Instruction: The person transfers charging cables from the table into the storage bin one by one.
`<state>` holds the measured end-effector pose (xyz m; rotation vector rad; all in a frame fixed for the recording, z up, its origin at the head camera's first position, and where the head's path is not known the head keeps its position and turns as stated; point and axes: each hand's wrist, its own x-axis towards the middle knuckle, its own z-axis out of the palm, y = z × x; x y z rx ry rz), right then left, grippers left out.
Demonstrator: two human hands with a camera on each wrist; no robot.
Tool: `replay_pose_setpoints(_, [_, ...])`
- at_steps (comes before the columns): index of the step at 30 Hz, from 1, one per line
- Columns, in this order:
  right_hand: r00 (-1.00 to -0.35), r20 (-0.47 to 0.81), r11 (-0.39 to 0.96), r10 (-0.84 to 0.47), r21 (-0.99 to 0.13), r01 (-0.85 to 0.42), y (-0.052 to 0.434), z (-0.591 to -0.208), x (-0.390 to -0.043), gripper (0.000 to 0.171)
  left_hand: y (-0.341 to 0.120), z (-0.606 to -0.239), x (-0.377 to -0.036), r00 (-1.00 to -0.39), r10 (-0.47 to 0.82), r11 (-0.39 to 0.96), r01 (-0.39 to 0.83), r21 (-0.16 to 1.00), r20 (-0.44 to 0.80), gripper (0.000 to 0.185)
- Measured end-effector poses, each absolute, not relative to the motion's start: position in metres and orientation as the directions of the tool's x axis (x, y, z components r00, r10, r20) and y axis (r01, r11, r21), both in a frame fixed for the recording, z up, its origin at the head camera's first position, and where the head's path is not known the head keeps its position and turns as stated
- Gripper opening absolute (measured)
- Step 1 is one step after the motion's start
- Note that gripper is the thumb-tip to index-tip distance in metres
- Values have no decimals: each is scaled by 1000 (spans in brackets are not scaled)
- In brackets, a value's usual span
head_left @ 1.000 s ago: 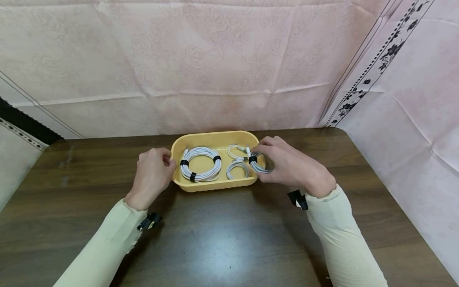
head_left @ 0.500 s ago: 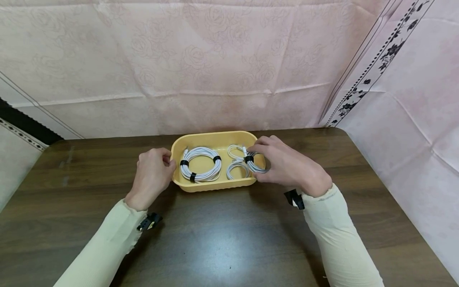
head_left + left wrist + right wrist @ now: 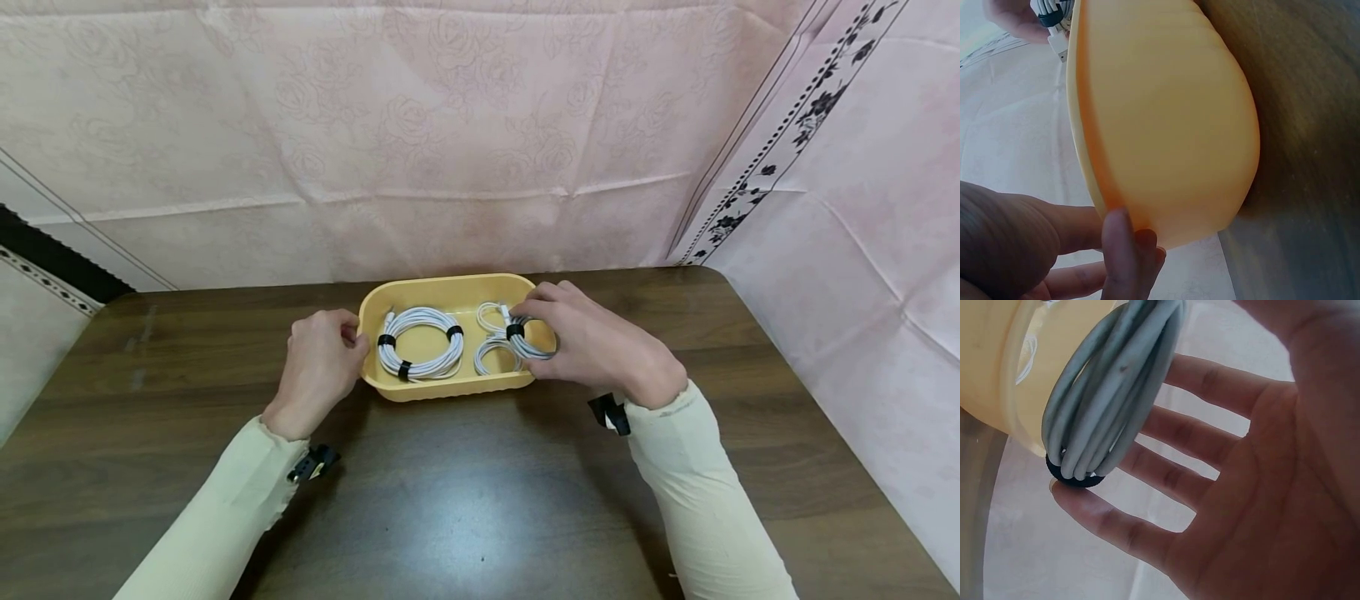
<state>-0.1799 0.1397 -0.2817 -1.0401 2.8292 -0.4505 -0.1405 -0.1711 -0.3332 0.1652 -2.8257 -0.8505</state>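
Note:
My left hand [image 3: 318, 358] pinches the rim at the left end of a yellow plastic tray [image 3: 450, 389]; its fingertips [image 3: 1119, 234] press the outside of the wall in the left wrist view. Over the tray's right end, my right hand [image 3: 600, 346] holds a bundled white-grey cable [image 3: 531, 346] between thumb and fingers. A black strap [image 3: 1075, 478] binds this bundle, and a USB plug [image 3: 1058, 45] sticks out of it. Inside the tray lie a large coiled white cable [image 3: 422, 314] with black straps, at left, and a smaller thin coiled cable [image 3: 495, 341], partly covered by the held bundle.
The tray stands near the back edge of a dark wooden table [image 3: 450, 500]. Behind it hangs a pale pink floral cloth [image 3: 450, 150], and another pale cloth [image 3: 862, 292] borders the right side.
My right hand has moved slightly left with the bundled cable, which now overlaps the small coil more. The left hand and tray stay put.

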Motion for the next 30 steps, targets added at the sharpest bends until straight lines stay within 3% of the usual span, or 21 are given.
replay_pose_setpoints(30, [-748, 12, 702, -663, -338, -627, 125, -280, -183, 58, -172, -332, -140, -976, -141, 825, -24, 565, 164, 21])
